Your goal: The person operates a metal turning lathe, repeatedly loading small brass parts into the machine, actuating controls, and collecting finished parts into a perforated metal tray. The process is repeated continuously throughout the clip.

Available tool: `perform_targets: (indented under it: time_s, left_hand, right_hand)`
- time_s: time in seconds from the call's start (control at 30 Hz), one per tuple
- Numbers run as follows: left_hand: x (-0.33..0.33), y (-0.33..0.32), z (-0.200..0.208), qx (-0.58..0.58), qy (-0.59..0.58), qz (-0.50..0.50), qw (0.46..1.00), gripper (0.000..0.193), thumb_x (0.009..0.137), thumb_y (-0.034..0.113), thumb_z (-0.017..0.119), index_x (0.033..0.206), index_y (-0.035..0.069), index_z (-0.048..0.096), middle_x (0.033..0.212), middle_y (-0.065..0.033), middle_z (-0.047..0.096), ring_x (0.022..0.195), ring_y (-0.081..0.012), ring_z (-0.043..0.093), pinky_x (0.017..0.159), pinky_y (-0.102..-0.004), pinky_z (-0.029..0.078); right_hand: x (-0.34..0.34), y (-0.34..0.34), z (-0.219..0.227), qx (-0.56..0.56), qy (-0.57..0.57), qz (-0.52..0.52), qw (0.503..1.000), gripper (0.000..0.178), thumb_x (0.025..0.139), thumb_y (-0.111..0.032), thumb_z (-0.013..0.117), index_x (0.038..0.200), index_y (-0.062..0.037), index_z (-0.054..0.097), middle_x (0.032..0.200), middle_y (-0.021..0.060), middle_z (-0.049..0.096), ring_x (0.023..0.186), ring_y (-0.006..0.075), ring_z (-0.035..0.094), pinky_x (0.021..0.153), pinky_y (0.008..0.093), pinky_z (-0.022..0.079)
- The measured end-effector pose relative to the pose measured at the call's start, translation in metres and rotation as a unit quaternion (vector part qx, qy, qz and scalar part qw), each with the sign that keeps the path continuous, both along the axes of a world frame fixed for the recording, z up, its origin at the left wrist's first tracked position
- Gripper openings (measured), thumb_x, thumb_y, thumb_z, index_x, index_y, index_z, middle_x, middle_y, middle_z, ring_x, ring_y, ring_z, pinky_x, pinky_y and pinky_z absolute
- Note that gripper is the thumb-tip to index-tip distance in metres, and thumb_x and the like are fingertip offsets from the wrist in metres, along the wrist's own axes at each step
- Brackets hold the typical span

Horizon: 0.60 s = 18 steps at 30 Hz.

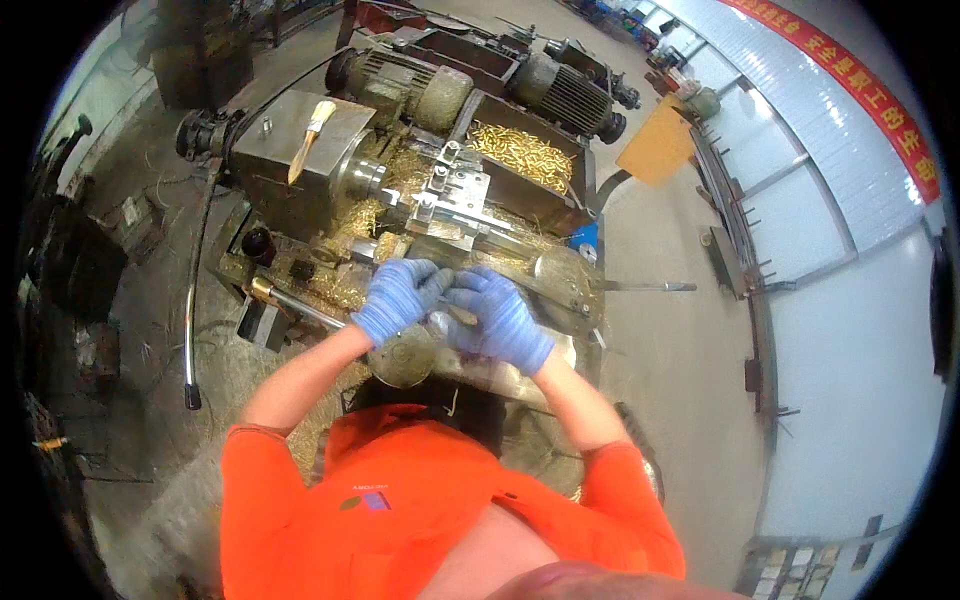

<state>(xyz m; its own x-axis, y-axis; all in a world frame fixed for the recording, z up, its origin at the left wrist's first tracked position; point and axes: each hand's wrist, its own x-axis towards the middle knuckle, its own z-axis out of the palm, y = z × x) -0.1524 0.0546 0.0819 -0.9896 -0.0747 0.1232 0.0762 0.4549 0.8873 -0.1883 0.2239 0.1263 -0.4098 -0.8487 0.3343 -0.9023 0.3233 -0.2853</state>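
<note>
Both my hands wear blue knit gloves with greyish fingertips and meet in front of a small metal lathe (285, 180). My left hand (400, 298) has its fingers bent toward the right one. Opposite it, my right hand (497, 318) curls its fingers inward, and the fingertips of both come close together. Whatever lies between them is too small and hidden to name. Just beyond the hands is the tool slide (455, 190), strewn with brass shavings (345, 285). The lathe's spindle nose (358, 180) lies farther off to the left. Beneath my hands sits a round metal disc (403, 358).
On the headstock lies a wooden-handled brush (312, 140). A metal bin (590, 195) behind the slide holds many small brass pieces (520, 155). A long lever (190, 350) hangs at left; a rod (650, 287) sticks out right. Electric motors (565, 90) stand behind.
</note>
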Motion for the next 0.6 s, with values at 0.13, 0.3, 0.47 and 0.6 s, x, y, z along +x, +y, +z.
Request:
perform_targets:
  time_s: [0.13,0.3,0.47,0.6]
  left_hand:
    - [0.008,-0.041,-0.002,-0.010,0.008,-0.027,1.000,0.028,0.084,0.028,0.057,0.083,0.001,0.064,0.066,-0.0146,0.060,0.059,-0.0158,0.057,0.056,-0.0321,0.045]
    - [0.066,-0.143,0.023,-0.039,0.055,0.137,0.988,0.023,0.084,0.020,0.057,0.089,-0.001,0.062,0.070,-0.0141,0.061,0.063,-0.0141,0.056,0.060,-0.0313,0.046]
    - [0.164,-0.255,0.010,-0.359,-0.043,0.330,0.872,0.025,0.083,0.032,0.055,0.087,0.008,0.063,0.077,-0.0158,0.063,0.072,-0.0345,0.060,0.062,-0.0407,0.046]
    - [0.219,-0.277,-0.050,-0.283,-0.185,0.322,0.884,0.028,0.082,0.032,0.061,0.086,0.004,0.063,0.071,-0.0110,0.064,0.065,-0.0258,0.062,0.061,-0.0351,0.047]
  right_hand:
    - [-0.016,-0.034,0.000,-0.003,-0.019,0.069,0.997,0.025,0.070,-0.029,0.066,0.080,-0.0070,0.065,0.088,0.0100,0.062,0.087,0.0280,0.056,0.078,0.0390,0.046]
    - [-0.045,-0.075,0.009,0.073,0.095,0.047,0.992,0.038,0.080,-0.043,0.052,0.073,-0.0089,0.067,0.077,0.0110,0.061,0.080,0.0286,0.057,0.072,0.0389,0.045]
    - [-0.107,-0.132,0.012,0.267,0.069,-0.092,0.957,0.047,0.074,-0.049,0.053,0.080,-0.0057,0.069,0.081,0.0152,0.064,0.084,0.0295,0.060,0.077,0.0395,0.047]
    - [-0.134,-0.147,-0.009,0.270,0.030,-0.062,0.960,0.045,0.072,-0.047,0.057,0.085,-0.0057,0.068,0.083,0.0157,0.065,0.084,0.0309,0.062,0.078,0.0395,0.048]
